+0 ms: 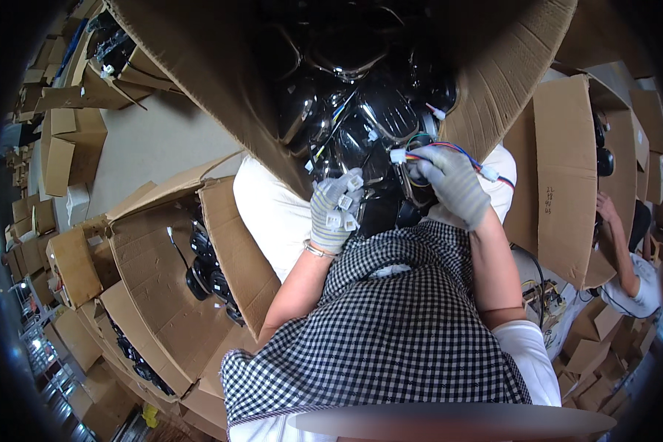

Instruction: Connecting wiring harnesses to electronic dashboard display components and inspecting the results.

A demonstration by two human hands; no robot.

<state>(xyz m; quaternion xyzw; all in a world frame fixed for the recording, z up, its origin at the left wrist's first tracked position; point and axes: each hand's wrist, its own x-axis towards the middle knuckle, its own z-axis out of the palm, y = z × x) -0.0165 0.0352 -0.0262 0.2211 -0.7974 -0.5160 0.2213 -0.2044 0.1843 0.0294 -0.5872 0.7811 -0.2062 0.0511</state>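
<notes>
Two gloved hands meet over an open cardboard box [504,88] packed with glossy black parts [389,110], in a work area crowded with cartons. The left hand [325,214], in a pale striped glove, has its grip closed around a cluster of small white connectors [346,200], which sit bunched at the palm near the lower edge of the black parts. The right hand [453,184], gloved to match, has its grip clamped on a bundle of coloured wires [460,149], just behind a white plug [398,156] that points toward the left hand. A second white plug [488,173] hangs along the same wiring, beside the back of the right hand. Inside the box, a loose white-tipped lead [436,112] lies among the black parts, above the right hand.

The worker wears a black-and-white checked apron [398,317] over white clothing, with a bracelet [319,250] on the left wrist, and the box stands between the legs. At lower left, another open carton [151,276] holds more black parts [210,269]. At far right, a co-worker's bare hand [605,208] is at the side of a tall carton [567,180]; what it grasps, if anything, cannot be told. Grey floor [147,144] shows at upper left.
</notes>
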